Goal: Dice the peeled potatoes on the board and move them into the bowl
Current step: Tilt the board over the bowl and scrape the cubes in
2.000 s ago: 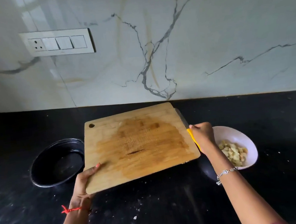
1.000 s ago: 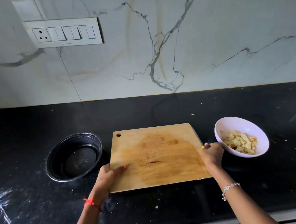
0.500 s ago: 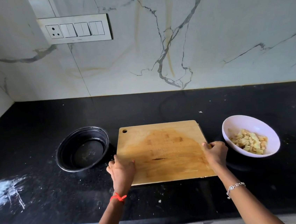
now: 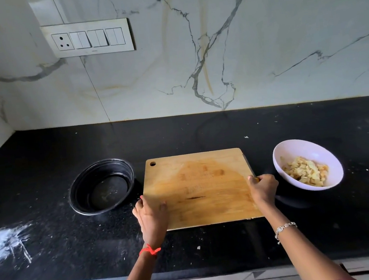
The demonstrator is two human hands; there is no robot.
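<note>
My left hand (image 4: 151, 216) grips the near left edge of the board (image 4: 198, 191), thumb on top and fingers curled over the side. My right hand (image 4: 263, 188) is closed round the yellow handle of the knife (image 4: 248, 162), whose blade lies along the board's right edge. The board lies flat on the black bench (image 4: 213, 246). The diced potato (image 4: 305, 170) sits in the white bowl (image 4: 298, 148) just right of the board, and a black bowl (image 4: 82, 191) stands just left. A switch panel (image 4: 87, 38) hangs on the marble wall (image 4: 259, 40) beyond.
</note>
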